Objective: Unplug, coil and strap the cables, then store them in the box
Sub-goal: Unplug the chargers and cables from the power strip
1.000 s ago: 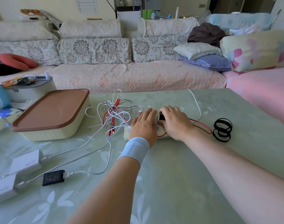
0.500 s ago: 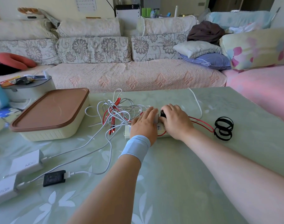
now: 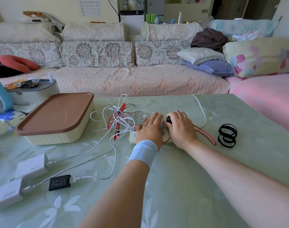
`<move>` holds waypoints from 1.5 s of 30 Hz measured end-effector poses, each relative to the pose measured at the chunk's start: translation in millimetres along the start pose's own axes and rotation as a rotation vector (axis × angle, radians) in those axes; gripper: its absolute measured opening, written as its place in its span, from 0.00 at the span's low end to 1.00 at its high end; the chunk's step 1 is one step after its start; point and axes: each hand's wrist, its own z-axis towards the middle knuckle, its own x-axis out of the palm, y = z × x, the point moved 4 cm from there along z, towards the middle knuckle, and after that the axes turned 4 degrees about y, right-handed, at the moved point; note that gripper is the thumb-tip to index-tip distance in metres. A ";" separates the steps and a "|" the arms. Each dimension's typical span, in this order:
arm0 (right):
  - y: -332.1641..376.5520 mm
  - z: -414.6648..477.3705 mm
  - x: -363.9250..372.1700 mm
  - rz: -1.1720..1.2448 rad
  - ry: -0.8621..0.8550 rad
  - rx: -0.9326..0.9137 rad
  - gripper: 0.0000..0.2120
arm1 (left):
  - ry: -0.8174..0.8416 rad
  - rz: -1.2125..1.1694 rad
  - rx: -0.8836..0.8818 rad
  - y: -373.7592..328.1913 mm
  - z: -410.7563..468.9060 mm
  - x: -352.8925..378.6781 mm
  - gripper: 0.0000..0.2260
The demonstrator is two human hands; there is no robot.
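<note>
A white power strip (image 3: 132, 137) lies mid-table under both hands. My left hand (image 3: 149, 129), with a pale blue wristband, presses flat on the strip. My right hand (image 3: 181, 128) is closed around a black plug (image 3: 169, 120) seated in the strip. A tangle of white and red cables (image 3: 122, 118) spreads left of the strip, and a red cable loop (image 3: 206, 135) trails right. The cream storage box with a brown lid (image 3: 56, 117) sits shut at the left. Black straps (image 3: 227, 135) lie to the right.
Two white chargers (image 3: 32, 165) (image 3: 6, 195) and a black adapter (image 3: 59, 182) lie at the near left, wired into the tangle. A white cord (image 3: 201, 111) runs off the table's far edge. A sofa with cushions stands behind; a grey container (image 3: 33, 91) sits far left.
Both hands stay on the power strip and plug; the view has shifted slightly, nothing has visibly come loose.
</note>
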 end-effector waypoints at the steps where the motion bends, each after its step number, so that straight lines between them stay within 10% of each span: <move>1: -0.5 1.5 -0.3 0.019 0.007 0.014 0.08 | 0.009 0.005 -0.007 0.0 0.5 0.6 0.22; 12: 25.4 25.3 -33.7 0.078 -0.211 0.001 0.14 | 0.055 -0.025 -0.006 2.0 3.6 -2.4 0.24; 24: 67.8 9.4 -69.4 0.385 0.100 0.039 0.11 | -0.079 -0.620 0.008 -6.5 -30.7 -81.6 0.34; 33: 140.2 -26.5 -74.0 0.731 0.489 0.174 0.18 | 0.089 -0.263 -0.026 32.5 -93.7 -146.5 0.12; 45: 249.5 -75.5 -32.2 0.608 0.948 -0.076 0.10 | 0.726 0.290 -0.272 117.1 -181.8 -169.0 0.20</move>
